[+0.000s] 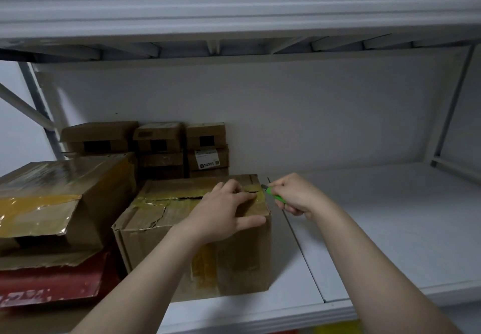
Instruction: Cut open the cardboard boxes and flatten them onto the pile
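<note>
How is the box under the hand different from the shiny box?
The pressed box under the left hand stands on the white shelf; the shiny box sits on a stack. The pressed box's top tape has a dark slit; the shiny box's top gleams with tape. Both are brown cardboard.

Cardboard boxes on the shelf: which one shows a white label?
The small box in the back row, far right, directly under the top box. Only it carries a white label; the rest show dark patches or yellowish tape.

left grip (224,211) flat, right grip (296,195) curled
</note>
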